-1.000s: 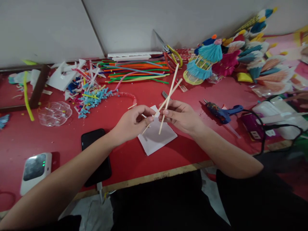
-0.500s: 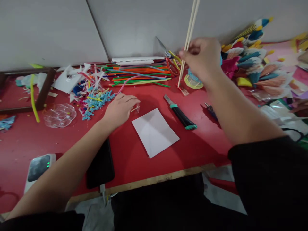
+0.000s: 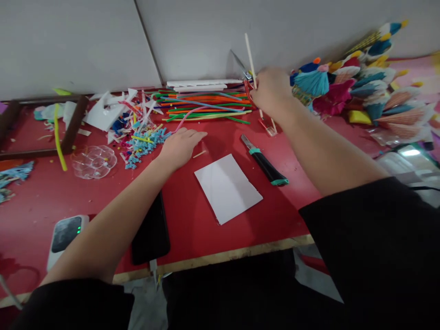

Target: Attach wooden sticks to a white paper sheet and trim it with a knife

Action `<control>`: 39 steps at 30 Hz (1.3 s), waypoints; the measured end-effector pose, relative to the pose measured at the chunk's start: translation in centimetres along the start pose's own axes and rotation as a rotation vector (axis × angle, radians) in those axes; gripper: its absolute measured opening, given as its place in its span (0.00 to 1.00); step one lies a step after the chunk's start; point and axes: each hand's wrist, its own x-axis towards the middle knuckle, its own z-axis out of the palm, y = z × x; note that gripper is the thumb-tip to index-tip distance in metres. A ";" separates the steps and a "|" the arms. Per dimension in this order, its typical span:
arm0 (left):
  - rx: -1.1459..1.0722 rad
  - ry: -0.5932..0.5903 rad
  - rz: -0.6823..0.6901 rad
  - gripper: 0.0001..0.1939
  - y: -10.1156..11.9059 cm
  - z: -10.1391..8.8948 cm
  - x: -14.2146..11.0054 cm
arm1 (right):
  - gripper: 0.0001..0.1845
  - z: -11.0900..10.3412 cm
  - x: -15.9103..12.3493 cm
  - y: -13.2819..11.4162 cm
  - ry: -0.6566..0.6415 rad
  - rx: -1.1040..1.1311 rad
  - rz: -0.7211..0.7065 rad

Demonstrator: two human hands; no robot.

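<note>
Above the table [image 3: 185, 229], far and to the right, my right hand [image 3: 270, 91] pinches a stick [image 3: 250, 57] nearly upright, perhaps to clear the scissors [image 3: 246, 74], while my left hand [image 3: 181, 147] is palm-down left of the paper [image 3: 228, 189], its hold hidden from view.

On the table [image 3: 190, 229] we log a card [image 3: 228, 189], a knife [image 3: 265, 167] to its right, a phone [image 3: 151, 233] to its left. Behind the card we find pipe cleaners [image 3: 206, 106], scissors [image 3: 246, 74] at their right end. The left hand [image 3: 181, 147] is between a heap of scraps [image 3: 142, 140] and the card; the right hand [image 3: 273, 94], a stick [image 3: 250, 55] in it, is near the scissors.
</note>
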 end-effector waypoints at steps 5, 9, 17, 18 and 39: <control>0.048 -0.003 -0.061 0.11 -0.2 -0.4 1.4 | 0.39 0.3 -7.2 -3.3 0.026 0.118 0.004; 0.084 0.077 -0.218 0.18 -0.9 -2.0 1.1 | 0.23 2.0 -13.4 -5.1 -0.126 0.537 -0.180; -0.082 0.240 -0.196 0.16 1.7 -3.7 -2.4 | 0.11 5.6 -18.9 -4.9 -0.347 0.401 -0.359; -0.096 0.223 -0.169 0.16 2.8 -3.5 -3.3 | 0.12 5.8 -19.2 -4.8 -0.340 0.365 -0.400; -0.194 0.113 0.438 0.15 7.1 -0.7 -8.7 | 0.06 6.2 -20.4 -1.6 -0.095 0.414 -0.710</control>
